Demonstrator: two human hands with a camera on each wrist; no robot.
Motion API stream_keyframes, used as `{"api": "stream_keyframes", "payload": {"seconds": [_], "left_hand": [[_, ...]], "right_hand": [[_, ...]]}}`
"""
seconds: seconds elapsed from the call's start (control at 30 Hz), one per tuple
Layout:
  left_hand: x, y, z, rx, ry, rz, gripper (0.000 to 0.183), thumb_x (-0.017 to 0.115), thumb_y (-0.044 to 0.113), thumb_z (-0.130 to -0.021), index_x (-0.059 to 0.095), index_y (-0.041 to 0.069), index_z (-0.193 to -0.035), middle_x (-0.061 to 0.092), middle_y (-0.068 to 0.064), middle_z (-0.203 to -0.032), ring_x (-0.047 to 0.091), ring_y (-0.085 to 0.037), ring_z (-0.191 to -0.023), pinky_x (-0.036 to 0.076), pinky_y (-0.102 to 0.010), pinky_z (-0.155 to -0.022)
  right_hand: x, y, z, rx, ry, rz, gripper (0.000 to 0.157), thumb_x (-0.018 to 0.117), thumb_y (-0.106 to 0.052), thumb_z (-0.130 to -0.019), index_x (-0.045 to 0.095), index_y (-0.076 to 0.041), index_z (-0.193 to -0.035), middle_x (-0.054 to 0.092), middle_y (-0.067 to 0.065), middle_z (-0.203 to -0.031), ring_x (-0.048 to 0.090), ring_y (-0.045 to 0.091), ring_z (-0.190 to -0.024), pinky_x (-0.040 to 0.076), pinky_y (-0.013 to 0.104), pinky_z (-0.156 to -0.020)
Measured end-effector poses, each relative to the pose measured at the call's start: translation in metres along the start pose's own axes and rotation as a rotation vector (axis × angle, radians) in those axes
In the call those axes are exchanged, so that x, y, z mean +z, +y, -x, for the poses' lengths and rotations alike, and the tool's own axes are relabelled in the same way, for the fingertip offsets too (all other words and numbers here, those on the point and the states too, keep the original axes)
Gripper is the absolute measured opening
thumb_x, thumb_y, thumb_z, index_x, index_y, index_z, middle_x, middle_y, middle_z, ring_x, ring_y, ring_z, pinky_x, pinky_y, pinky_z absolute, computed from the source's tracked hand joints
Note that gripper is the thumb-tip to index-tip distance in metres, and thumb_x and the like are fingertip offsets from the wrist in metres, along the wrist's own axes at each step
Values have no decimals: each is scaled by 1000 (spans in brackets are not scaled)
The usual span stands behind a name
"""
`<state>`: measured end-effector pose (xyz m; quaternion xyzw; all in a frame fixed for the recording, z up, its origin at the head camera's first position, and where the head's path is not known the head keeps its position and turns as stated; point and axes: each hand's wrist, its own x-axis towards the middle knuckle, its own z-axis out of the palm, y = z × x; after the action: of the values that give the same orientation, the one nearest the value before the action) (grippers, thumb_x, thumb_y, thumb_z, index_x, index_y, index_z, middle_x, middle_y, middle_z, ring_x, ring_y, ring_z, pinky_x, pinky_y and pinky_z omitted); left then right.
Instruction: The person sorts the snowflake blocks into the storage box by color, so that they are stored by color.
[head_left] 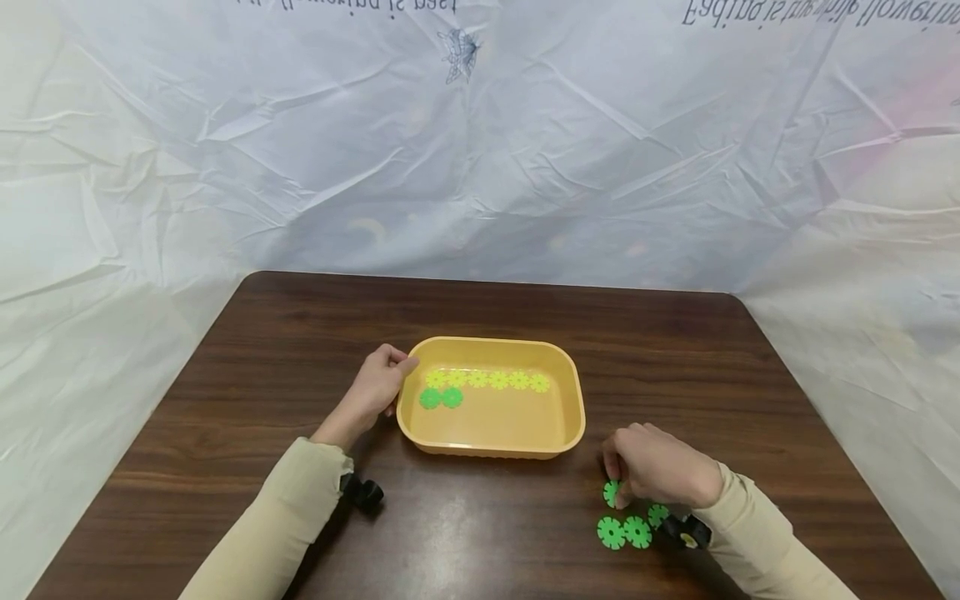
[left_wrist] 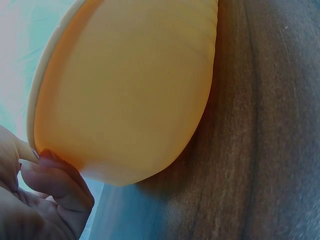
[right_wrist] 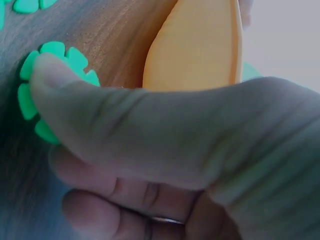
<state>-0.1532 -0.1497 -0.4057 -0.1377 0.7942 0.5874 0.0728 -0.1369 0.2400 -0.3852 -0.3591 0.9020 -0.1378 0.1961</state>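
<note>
My left hand (head_left: 377,383) grips the left rim of a yellow plastic tray (head_left: 487,444), fingers and thumb pinching its edge in the left wrist view. Inside, several yellow flower-shaped discs (head_left: 498,380) lie in a row, with two green ones (head_left: 441,398) below them at the left. To the right of the tray, my right hand (head_left: 660,464) pinches a green notched disc (right_wrist: 27,97). The thumb covers part of its face in the right wrist view. Near that hand, more green discs (head_left: 624,532) lie on the table, one (head_left: 657,515) partly under the wrist.
The dark wood-grain table (head_left: 450,525) has rounded far corners. A pale, wrinkled cloth (head_left: 480,208) with printed lettering hangs behind it and along both sides. Black cameras sit at the left wrist (head_left: 363,492) and the right wrist (head_left: 686,531).
</note>
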Motion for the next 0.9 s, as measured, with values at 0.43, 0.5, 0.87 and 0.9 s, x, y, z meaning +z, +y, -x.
{"api": "stream_keyframes", "payload": {"seconds": [0.43, 0.5, 0.87, 0.9], "left_hand": [[0, -1, 0, 4, 0, -13, 28, 51, 24, -102, 47, -1, -114, 51, -11, -72, 39, -14, -39, 38, -25, -37], [0, -1, 0, 4, -1, -14, 28, 51, 24, -102, 47, -1, -114, 51, -11, -72, 39, -14, -39, 38, -25, -37], [0, 0, 0, 4, -2, -12, 27, 51, 24, -102, 47, -1, -113, 51, -13, -73, 39, -14, -39, 38, -26, -37], [0, 0, 0, 4, -2, -12, 27, 51, 24, -102, 47, -1, -114, 51, -13, -73, 40, -14, -39, 38, -26, -37]], "right_hand": [[-18, 6, 0, 26, -38, -242, 18, 73, -9, -86, 58, -16, -79, 62, -11, -74, 57, 5, -63, 44, 23, -52], [-24, 8, 1, 34, -8, -228, 17, 73, -14, -88, 58, -16, -81, 61, -10, -74, 54, 5, -62, 44, 23, -53], [-47, 17, -5, 77, 204, -204, 12, 72, -20, -90, 60, -16, -89, 59, -5, -75, 52, 9, -63, 45, 25, -53], [-48, 16, -6, 81, 222, -208, 11, 71, -20, -90, 61, -16, -92, 60, -5, -76, 53, 10, -64, 46, 25, -54]]}}
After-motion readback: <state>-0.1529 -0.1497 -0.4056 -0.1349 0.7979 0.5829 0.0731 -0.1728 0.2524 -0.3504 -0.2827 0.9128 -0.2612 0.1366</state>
